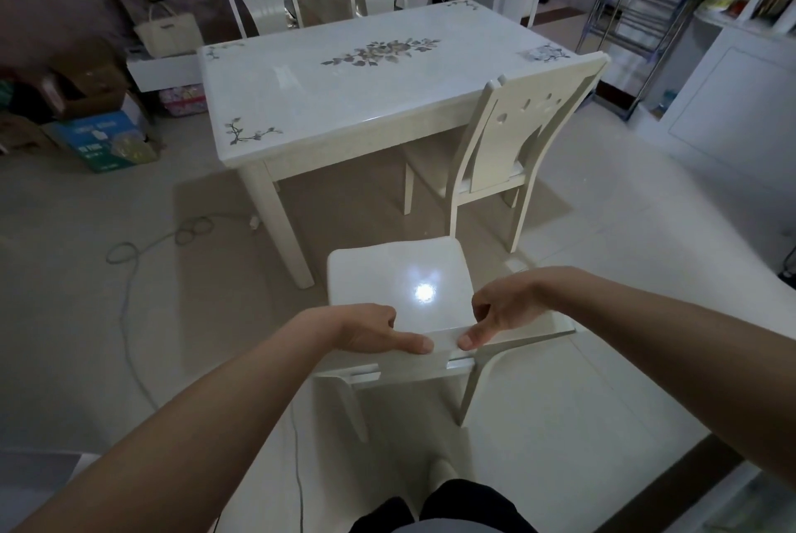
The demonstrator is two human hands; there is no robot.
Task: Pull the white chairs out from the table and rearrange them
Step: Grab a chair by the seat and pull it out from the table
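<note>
Under both hands' grip, seemingly closed, sits the near chair's backrest.

no words or numbers can be read here. the blue box on the floor has white print on it, but it is too blurry to read.
</note>
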